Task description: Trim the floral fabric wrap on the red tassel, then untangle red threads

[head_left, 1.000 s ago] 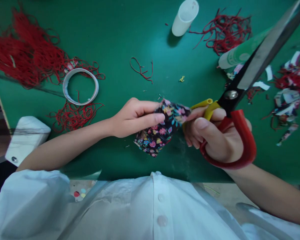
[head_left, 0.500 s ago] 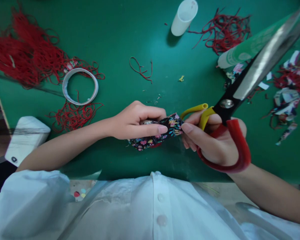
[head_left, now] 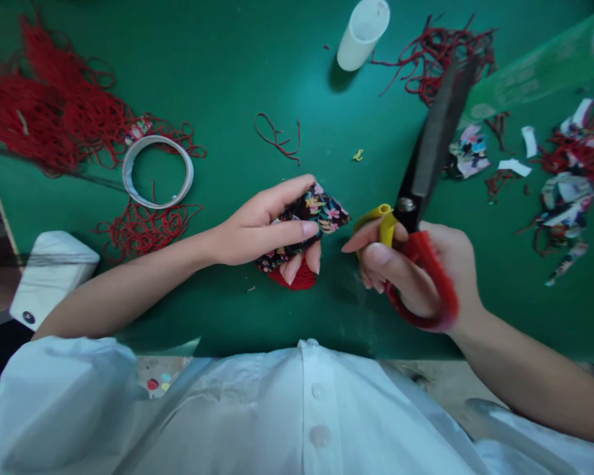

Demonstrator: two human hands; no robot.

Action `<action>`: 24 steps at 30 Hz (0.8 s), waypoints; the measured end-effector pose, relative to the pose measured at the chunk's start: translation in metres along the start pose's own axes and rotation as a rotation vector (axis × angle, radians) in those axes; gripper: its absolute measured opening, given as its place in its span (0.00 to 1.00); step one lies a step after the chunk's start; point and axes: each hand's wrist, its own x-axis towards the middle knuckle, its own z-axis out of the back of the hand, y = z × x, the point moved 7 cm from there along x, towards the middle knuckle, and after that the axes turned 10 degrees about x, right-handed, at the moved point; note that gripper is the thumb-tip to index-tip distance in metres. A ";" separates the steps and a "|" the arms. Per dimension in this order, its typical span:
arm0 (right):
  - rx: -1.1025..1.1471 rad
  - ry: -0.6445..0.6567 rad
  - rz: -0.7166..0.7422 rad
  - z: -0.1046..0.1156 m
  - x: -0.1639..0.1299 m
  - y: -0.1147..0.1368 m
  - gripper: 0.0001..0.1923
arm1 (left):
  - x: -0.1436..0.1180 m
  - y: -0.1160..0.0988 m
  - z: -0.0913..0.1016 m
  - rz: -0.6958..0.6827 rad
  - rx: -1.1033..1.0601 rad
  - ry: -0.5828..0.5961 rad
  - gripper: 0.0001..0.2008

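My left hand (head_left: 267,224) is closed on a piece of black floral fabric (head_left: 329,210), its thumb pressing on top and one corner sticking out to the right. Under the fabric and fingers shows a red bundle (head_left: 299,276), perhaps of yarn; most of it is hidden. Scissors (head_left: 428,145) with a red and a yellow handle hang in my right hand (head_left: 406,264), the fingers through the loops. The blades lie together and point up and away. A gap separates the right fingertips from the fabric.
Red yarn piles lie at far left (head_left: 54,105) and upper right (head_left: 445,59). Around them are a tape roll (head_left: 189,173), a white cup (head_left: 354,46), a green tube (head_left: 539,69), fabric and paper scraps (head_left: 569,191), and a white device (head_left: 54,277) on the green table (head_left: 218,79).
My right hand has let go of the fabric's edge and drawn back, and the scissors have swung more upright. My left hand has turned the fabric, baring the red bundle.
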 end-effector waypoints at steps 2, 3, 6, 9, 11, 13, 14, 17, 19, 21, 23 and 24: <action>-0.052 0.046 0.038 0.001 0.002 0.006 0.25 | 0.000 0.002 0.003 -0.002 -0.012 -0.058 0.17; -0.091 0.055 0.056 0.002 0.003 0.009 0.25 | 0.000 0.002 0.004 -0.006 -0.010 -0.079 0.18; -0.280 0.064 0.114 0.006 0.006 0.019 0.23 | -0.001 0.002 0.007 -0.014 0.022 -0.123 0.20; -0.496 0.047 0.190 0.010 0.006 0.027 0.21 | -0.001 0.001 0.009 -0.013 0.051 -0.158 0.19; -0.622 0.010 0.271 0.011 0.006 0.032 0.23 | 0.000 0.001 0.009 -0.012 0.065 -0.173 0.19; -0.745 -0.027 0.376 0.011 0.005 0.037 0.24 | 0.000 0.001 0.009 -0.013 0.075 -0.178 0.20; -0.804 -0.042 0.425 0.010 0.004 0.038 0.24 | 0.001 0.001 0.008 -0.015 0.075 -0.177 0.21; -0.940 -0.062 0.520 0.008 0.004 0.040 0.25 | 0.001 0.002 0.006 -0.014 0.067 -0.168 0.21; -0.993 -0.068 0.542 0.009 0.004 0.040 0.27 | 0.000 0.004 0.006 -0.014 0.065 -0.166 0.21; -1.018 -0.087 0.544 0.012 0.005 0.041 0.27 | 0.000 0.004 0.007 -0.024 0.053 -0.168 0.20; -0.996 -0.112 0.527 0.016 0.005 0.042 0.27 | 0.000 0.002 0.006 -0.028 0.034 -0.162 0.19; -0.961 -0.121 0.509 0.017 0.006 0.042 0.26 | 0.000 0.001 0.006 -0.021 0.027 -0.152 0.18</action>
